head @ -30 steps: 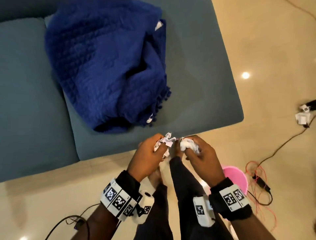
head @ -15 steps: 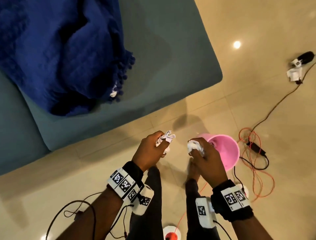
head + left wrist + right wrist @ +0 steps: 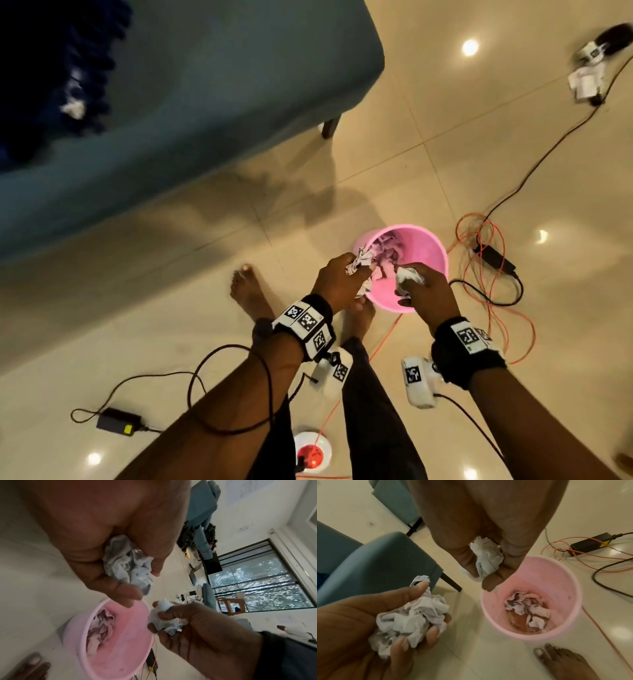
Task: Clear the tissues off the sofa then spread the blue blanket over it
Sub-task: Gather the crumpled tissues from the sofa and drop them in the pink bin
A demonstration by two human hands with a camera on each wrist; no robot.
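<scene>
While both fists hover over the bin: drop pending
Left hand (image 3: pixel 337 281): clenched round crumpled tissues (image 3: pixel 412 616)
Right hand (image 3: pixel 423 291): grasping tissue wad (image 3: pixel 485 557)
Tip: centre over pink bin (image 3: pixel 428 240), lower middle, then let go
Blanket (image 3: pixel 51 68): upper left, heaped on sofa (image 3: pixel 239 102)
Floor (image 3: pixel 445 137): glossy tile, cables (image 3: pixel 493 260) right

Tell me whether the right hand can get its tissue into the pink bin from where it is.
Probably yes. The right hand holds its tissue over the near rim of the pink bin, whose mouth is open and only partly filled; nothing lies between.
</scene>
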